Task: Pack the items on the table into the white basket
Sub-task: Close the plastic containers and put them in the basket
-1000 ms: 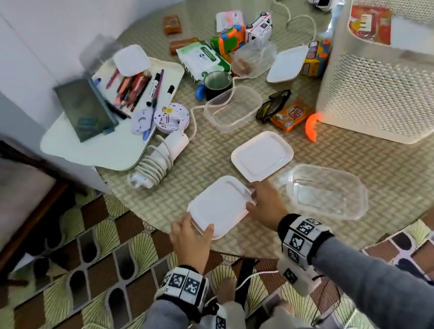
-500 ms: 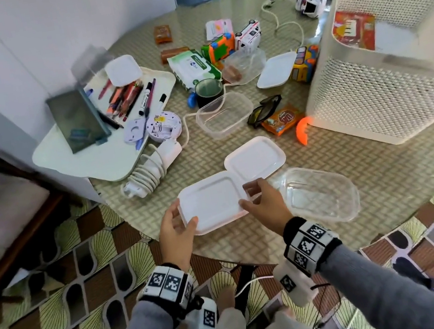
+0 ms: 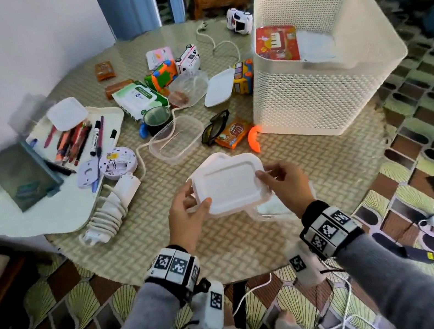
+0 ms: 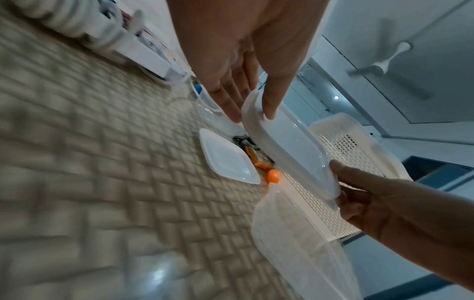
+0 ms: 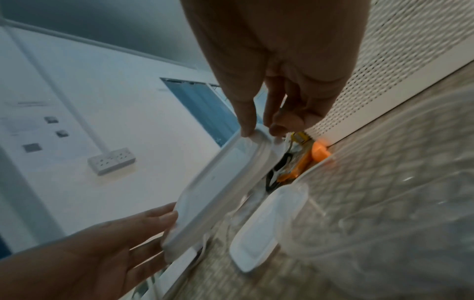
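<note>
Surface (image 3: 312, 170): round, woven-pattern top, crowded with toys, pens, clear tubs; patterned floor below
Landmark: white basket (image 3: 321, 88); perforated plastic, tall, standing at the far right side
Step in hand: white lid (image 3: 229, 184) held in the air, near side of the basket, well apart from it
Left hand (image 3: 187, 218): pinches the lid's left edge, thumb on top
Right hand (image 3: 285, 181): fingertips grasp the right edge
Next move, judged: carry the lid over the basket's rim, or seat it on the clear container (image 4: 302, 247) beneath
Material: thin, rigid, rounded-rectangle plastic; second lid (image 4: 228, 158) lies flat towards the basket
</note>
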{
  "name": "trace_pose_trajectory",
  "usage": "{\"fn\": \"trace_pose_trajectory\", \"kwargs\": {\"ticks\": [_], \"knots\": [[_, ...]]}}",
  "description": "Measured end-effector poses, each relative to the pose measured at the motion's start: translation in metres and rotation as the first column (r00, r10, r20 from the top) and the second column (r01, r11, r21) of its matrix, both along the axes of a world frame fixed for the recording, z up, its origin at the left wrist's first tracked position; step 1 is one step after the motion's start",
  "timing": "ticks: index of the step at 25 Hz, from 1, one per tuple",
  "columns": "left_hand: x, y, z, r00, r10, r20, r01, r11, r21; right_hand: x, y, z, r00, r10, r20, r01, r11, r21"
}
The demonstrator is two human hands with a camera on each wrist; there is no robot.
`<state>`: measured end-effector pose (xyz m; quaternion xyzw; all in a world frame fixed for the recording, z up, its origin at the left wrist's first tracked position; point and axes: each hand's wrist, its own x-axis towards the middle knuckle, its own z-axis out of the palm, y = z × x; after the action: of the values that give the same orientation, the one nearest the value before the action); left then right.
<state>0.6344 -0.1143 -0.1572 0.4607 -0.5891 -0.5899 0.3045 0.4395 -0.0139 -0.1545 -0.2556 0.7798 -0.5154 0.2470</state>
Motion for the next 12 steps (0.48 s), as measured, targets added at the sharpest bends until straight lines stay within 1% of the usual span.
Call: {"fn": "trace_pose_trajectory", "kwargs": {"ticks": [4, 7, 10, 12], "knots": [[-0.034, 0.003, 0.003, 0.996, -0.066, -0.066, 0.066, 0.998, -0.002, -0.023, 0.023, 0.003, 0.992, -0.112, 0.057, 0.114, 0.993, -0.042], [-0.055, 0.005, 0.004, 0.994, -0.069, -0.089, 0.072, 0.997, 0.036, -0.033, 0.04, 0.008, 0.979, -0.157, 0.133, 0.168, 0.983, -0.074], [-0.073, 0.014, 0.006, 0.989, -0.1, -0.108, 0.108, 0.991, 0.076, -0.039, 0.057, 0.013, 0.968, -0.22, 0.123, 0.231, 0.969, -0.089], [-0.082, 0.02, 0.007, 0.988, -0.091, -0.122, 0.105, 0.988, 0.112, -0.04, 0.065, 0.014, 0.964, -0.239, 0.114, 0.25, 0.963, -0.098]]}}
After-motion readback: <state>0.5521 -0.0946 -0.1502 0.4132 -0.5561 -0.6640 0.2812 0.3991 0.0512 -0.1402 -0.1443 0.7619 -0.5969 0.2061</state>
